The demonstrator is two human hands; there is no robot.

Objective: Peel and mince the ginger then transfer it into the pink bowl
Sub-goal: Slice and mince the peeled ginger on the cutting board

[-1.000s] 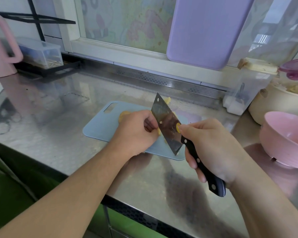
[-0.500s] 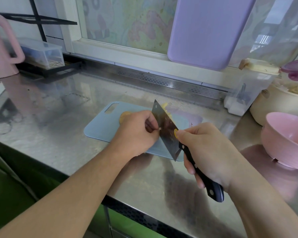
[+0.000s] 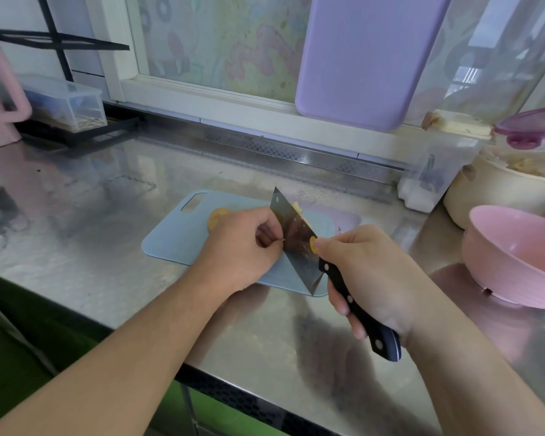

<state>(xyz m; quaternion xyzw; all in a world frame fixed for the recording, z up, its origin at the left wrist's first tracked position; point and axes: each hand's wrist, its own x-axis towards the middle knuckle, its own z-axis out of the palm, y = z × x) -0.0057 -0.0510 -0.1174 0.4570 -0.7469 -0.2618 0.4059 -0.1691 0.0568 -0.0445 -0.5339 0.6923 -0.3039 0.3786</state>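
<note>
Honestly there's no text here I can actually read. The broad steel cleaver with the black riveted handle (image 3: pixel 296 243) has a small round yellow sticker (image 3: pixel 312 244) on the blade, right at the thumb, but whatever's printed on it is too tiny to make out. There's also a little dark mark, maybe a logo, near the right edge of the light blue plastic cutting board (image 3: pixel 177 237), and that's just a smudge at this size. The frosted window film (image 3: pixel 221 42) only has pastel cartoon shapes, no letters.
</note>
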